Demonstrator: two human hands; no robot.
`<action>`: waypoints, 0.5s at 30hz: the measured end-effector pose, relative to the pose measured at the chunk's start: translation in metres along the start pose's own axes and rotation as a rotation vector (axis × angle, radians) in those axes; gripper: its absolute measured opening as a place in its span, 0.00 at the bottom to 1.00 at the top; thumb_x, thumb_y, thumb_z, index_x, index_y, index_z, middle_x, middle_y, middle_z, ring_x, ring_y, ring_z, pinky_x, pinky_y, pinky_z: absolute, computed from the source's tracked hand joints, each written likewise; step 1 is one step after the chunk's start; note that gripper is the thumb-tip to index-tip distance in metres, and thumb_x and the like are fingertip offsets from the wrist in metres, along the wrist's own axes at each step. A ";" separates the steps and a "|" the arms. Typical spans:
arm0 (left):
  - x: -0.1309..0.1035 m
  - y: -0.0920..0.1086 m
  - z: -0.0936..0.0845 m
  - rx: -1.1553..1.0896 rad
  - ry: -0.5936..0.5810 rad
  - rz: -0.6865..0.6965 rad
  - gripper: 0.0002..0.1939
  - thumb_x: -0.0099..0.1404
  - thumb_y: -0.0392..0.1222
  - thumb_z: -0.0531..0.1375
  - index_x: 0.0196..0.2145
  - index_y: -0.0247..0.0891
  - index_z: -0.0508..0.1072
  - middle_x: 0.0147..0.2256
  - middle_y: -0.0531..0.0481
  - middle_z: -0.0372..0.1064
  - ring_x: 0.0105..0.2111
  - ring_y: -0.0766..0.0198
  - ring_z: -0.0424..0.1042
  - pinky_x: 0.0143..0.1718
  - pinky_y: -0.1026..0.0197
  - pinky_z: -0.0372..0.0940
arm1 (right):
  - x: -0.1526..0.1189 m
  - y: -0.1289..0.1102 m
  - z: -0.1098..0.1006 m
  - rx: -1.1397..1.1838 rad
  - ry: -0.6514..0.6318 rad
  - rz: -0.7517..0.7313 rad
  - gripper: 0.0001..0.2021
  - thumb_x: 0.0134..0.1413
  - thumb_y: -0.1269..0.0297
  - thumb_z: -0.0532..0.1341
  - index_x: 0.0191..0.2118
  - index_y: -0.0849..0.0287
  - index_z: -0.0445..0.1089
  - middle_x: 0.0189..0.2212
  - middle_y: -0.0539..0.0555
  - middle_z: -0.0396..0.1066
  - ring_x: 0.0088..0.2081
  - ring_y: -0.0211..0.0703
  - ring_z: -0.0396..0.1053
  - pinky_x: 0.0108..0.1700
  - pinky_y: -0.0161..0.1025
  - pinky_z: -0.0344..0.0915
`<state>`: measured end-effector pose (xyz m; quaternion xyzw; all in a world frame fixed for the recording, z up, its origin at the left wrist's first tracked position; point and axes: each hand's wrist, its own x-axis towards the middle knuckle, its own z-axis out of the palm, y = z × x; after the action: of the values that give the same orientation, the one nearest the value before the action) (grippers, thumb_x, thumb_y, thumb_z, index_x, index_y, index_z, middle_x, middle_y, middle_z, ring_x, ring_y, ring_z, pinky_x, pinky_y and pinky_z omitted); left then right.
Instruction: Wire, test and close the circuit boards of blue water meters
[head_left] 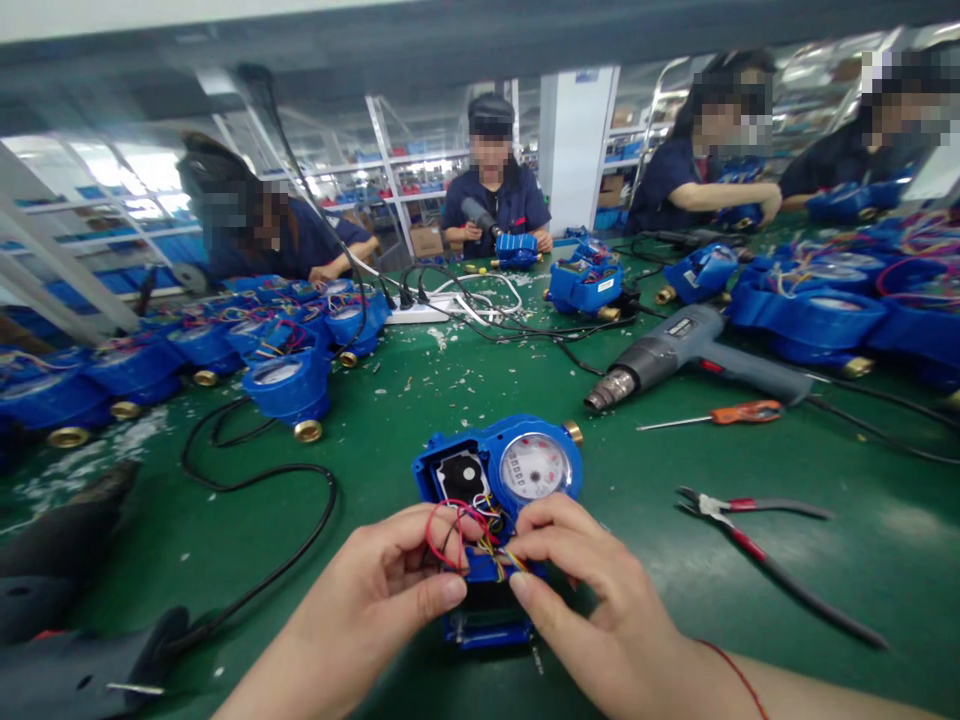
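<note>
A blue water meter (534, 468) with a round white dial lies in front of me, its square compartment uncovered. Red, black, white and yellow wires come out of that compartment. My left hand (397, 570) is closed at the left side of the wires, with a loop of red wire (429, 525) at its fingertips. Between the thumb and fingers of my right hand (600, 575) is a pinch of thin yellow and other coloured wires (516, 562). Below the hands hangs a blue frame-like part (495, 636), partly hidden.
To the right lie a heat gun (667, 350), an orange-handled screwdriver (742, 412) and cutting pliers (780, 570). Another heat gun (82, 660) is at lower left, its cable curling across the green table (390, 390). Blue meters (289, 385) line both sides. Several co-workers sit opposite, around a power strip (427, 312).
</note>
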<state>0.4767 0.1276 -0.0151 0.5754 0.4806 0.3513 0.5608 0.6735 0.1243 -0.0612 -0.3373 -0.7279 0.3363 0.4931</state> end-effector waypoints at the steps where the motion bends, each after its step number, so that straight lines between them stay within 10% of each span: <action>1: 0.001 0.002 0.002 0.000 0.005 0.015 0.08 0.54 0.38 0.66 0.23 0.37 0.70 0.30 0.49 0.71 0.34 0.61 0.69 0.35 0.64 0.64 | 0.000 -0.001 0.000 -0.019 -0.013 -0.022 0.07 0.55 0.75 0.58 0.37 0.60 0.72 0.36 0.54 0.69 0.39 0.41 0.68 0.41 0.37 0.65; 15: 0.002 -0.007 0.015 -0.151 0.040 0.046 0.10 0.48 0.33 0.70 0.27 0.37 0.72 0.32 0.52 0.70 0.33 0.66 0.71 0.35 0.68 0.68 | 0.002 0.006 0.007 0.166 0.122 0.148 0.05 0.51 0.75 0.63 0.32 0.57 0.71 0.34 0.48 0.68 0.39 0.36 0.66 0.42 0.33 0.61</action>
<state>0.4903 0.1239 -0.0241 0.5355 0.4503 0.4106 0.5847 0.6670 0.1279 -0.0669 -0.3679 -0.6393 0.4100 0.5365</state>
